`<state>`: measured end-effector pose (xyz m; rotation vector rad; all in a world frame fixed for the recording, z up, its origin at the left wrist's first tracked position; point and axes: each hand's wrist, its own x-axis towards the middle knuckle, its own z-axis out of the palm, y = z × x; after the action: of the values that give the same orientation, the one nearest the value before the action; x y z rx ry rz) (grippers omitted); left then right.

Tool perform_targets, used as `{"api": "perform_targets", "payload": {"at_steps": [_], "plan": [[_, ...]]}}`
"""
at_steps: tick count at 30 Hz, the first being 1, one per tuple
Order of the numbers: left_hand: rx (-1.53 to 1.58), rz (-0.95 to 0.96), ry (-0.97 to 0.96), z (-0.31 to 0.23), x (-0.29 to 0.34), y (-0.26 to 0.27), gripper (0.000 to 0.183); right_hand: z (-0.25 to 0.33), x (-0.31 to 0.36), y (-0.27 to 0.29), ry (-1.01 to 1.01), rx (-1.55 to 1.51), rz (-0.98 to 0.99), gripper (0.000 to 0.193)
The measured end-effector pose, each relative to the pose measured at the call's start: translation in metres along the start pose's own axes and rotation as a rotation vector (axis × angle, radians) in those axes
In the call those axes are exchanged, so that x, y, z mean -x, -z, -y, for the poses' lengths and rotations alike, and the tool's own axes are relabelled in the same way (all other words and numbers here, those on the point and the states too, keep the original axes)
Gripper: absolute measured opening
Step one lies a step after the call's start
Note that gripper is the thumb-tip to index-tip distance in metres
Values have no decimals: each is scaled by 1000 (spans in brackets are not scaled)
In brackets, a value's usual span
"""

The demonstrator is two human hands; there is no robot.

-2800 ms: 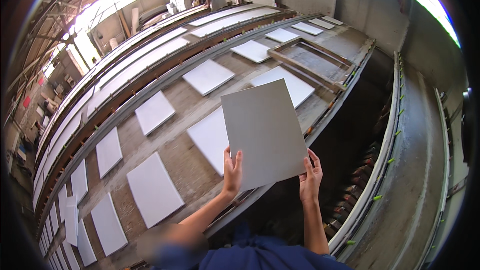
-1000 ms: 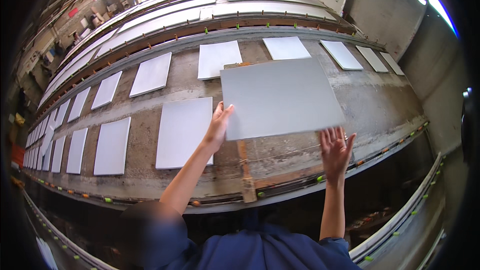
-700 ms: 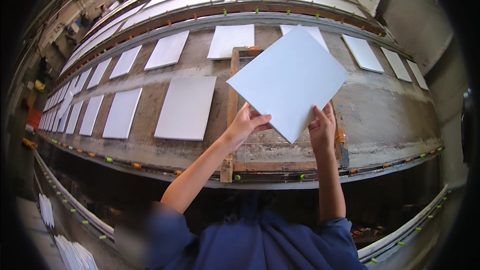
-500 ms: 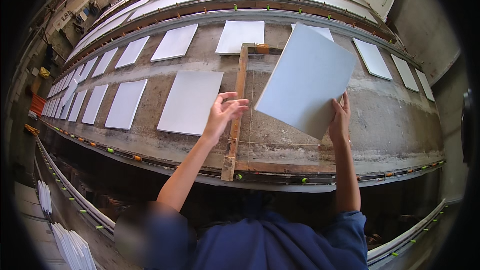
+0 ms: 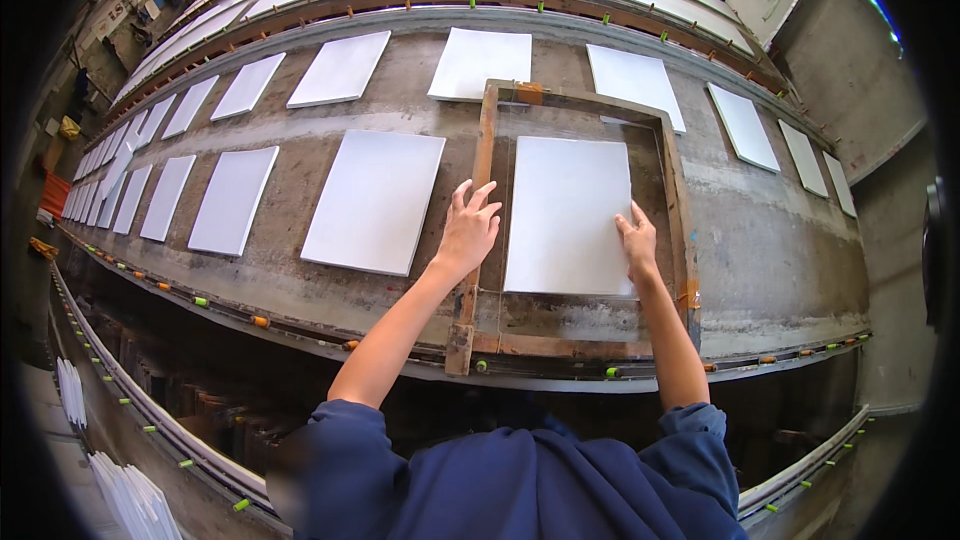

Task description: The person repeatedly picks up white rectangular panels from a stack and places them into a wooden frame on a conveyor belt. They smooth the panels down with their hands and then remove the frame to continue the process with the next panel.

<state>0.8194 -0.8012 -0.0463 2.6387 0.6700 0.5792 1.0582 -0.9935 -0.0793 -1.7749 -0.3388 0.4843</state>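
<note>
The flat white rectangular panel lay inside the rusty wooden rectangular frame, its long axis running near to far, away from the person. It sat flat on the stained grey concrete table, close to the frame's right rail and apart from the left one. The right hand was on it, fingers pressed down at the panel's near right edge, flat and gripping nothing. The left hand was spread wide open, fingers fanned, over the frame's left rail just left of the panel; whether it touched the wood I couldn't tell. It held nothing. So the panel lay to the right of the left hand and directly under the right, which was plainly the nearer one.

Just left of the frame lay another white panel of the same kind, and further ones ran off along the table to the left and right and across the far row. Blue sleeves filled the near edge, and a stack of white sheets stood at lower left.
</note>
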Motion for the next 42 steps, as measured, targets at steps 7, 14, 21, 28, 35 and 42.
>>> {"api": "perform_targets", "payload": {"at_steps": [7, 14, 21, 28, 35, 42], "plan": [[-30, -9, 21, -6, -1, -7, 22, 11, 14, -10, -57, -31, 22, 51], [-36, 3, 22, -8, 0, -3, 20, 42, 25, -18, -99, -11, 15, 49], [-29, -4, 20, -9, -2, -6, 20, 19, 13, -17, -37, 44, 2, 49], [-54, 32, 47, -11, -1, -2, 20, 17, 15, -20, 7, 159, -20, 49], [-217, 129, 56, -26, -6, 2, 16, 16, 22, -21, 280, 590, -127, 47], [-566, 203, -51, -29, 3, -35, 52, 8, 33, -35, 410, 777, -207, 45]]}}
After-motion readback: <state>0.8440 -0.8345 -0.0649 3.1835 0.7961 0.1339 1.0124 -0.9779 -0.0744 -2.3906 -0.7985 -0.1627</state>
